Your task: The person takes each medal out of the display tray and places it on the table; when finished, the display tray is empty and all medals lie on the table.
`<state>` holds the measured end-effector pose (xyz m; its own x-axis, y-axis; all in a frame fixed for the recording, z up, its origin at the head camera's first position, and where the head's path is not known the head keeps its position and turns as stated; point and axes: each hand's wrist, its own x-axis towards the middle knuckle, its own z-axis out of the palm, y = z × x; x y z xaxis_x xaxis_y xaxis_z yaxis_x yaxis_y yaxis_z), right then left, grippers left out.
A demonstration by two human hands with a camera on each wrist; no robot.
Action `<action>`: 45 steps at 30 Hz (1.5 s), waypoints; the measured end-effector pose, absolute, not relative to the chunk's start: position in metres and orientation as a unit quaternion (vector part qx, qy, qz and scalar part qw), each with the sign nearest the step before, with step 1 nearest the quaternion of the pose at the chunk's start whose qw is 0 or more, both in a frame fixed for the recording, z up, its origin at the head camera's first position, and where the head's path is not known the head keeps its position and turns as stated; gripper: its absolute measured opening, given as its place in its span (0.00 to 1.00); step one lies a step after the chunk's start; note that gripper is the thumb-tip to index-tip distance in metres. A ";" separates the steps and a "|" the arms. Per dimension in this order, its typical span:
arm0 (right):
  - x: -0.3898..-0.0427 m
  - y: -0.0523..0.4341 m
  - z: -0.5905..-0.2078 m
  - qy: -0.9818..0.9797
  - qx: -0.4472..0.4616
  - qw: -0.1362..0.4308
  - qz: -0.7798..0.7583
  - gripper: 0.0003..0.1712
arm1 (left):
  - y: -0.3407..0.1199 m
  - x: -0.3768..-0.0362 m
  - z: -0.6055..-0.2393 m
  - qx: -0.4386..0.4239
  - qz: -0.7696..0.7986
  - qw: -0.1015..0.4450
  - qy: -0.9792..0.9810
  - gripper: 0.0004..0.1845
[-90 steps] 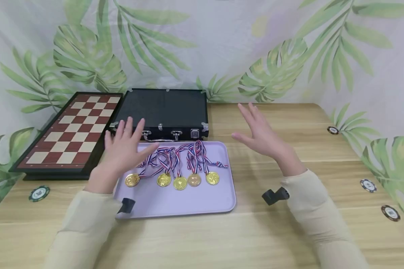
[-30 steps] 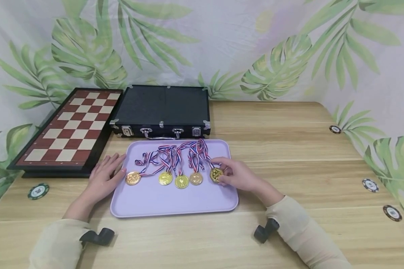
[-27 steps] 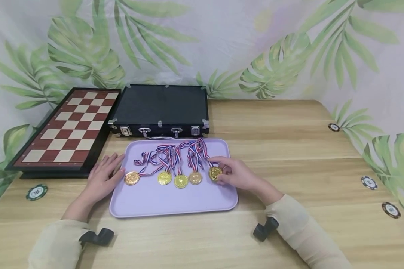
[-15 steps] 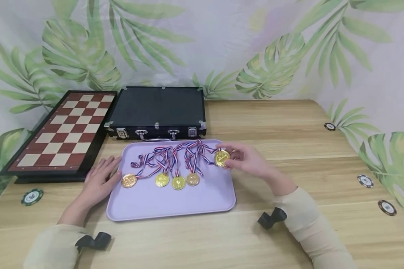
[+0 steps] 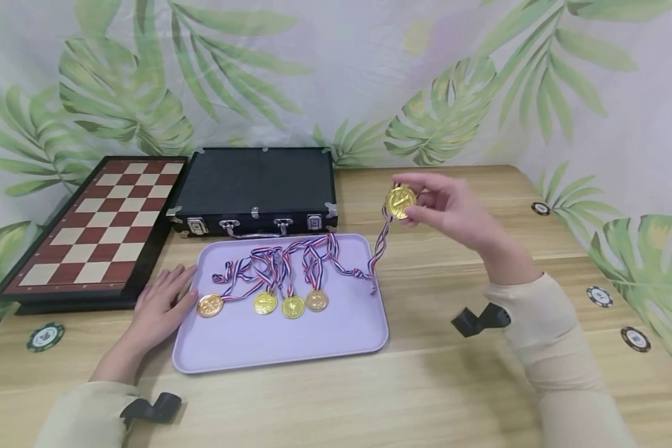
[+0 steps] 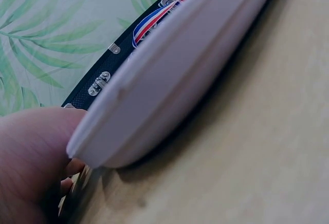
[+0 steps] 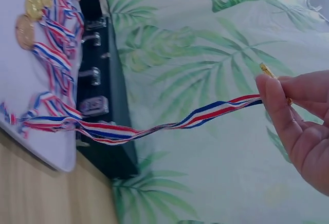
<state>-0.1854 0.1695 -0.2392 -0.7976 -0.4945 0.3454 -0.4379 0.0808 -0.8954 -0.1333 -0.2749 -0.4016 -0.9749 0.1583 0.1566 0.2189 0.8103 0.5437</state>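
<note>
Leafy cloth backs the desk (image 5: 481, 386). Right hand (image 5: 453, 208) pinches a gold medal (image 5: 399, 202) above it, the striped ribbon (image 5: 376, 255) trailing to the lilac tray (image 5: 291, 342). Left hand (image 5: 157, 308) lies flat against the tray's edge. Four medals (image 5: 264, 303), case (image 5: 257, 183), chessboard (image 5: 101, 224) nearby.

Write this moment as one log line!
right hand: pinches lifted medal | ribbon: trails to tray | left hand: rests at tray edge

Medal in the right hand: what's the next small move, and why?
Probably keep lifting it up and to the right. The right hand pinches the gold medal above the table, but its ribbon trails down onto the purple tray beside the other ribbons. The left hand rests at the tray's edge.
</note>
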 end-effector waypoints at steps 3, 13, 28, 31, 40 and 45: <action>-0.189 0.175 -0.226 0.724 -0.327 -0.005 -0.608 0.25 | -0.275 -0.133 -0.402 -0.098 -0.291 0.053 -0.950 0.26; -0.199 0.197 -0.202 0.694 -0.301 0.000 -0.654 0.25 | -0.276 -0.133 -0.403 -0.098 -0.291 0.057 -0.950 0.26; -0.272 0.195 -0.250 0.784 -0.125 0.050 -0.606 0.27 | -0.276 -0.133 -0.402 -0.094 -0.288 0.055 -0.951 0.27; -0.286 0.192 -0.256 0.791 -0.092 0.055 -0.602 0.28 | -0.275 -0.134 -0.402 -0.093 -0.288 0.053 -0.952 0.27; -0.295 0.210 -0.292 0.783 -0.045 0.084 -0.614 0.30 | -0.273 -0.133 -0.403 -0.096 -0.286 0.053 -0.952 0.27; -0.283 0.218 -0.325 0.774 -0.045 0.101 -0.624 0.30 | -0.274 -0.133 -0.403 -0.096 -0.285 0.057 -0.952 0.26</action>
<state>-0.2830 0.2182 -0.3252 -0.9757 -0.1951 -0.0996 0.0559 0.2178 -0.9744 -0.1327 -0.2743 -0.4029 -0.9752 0.1493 0.1633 0.2146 0.8188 0.5325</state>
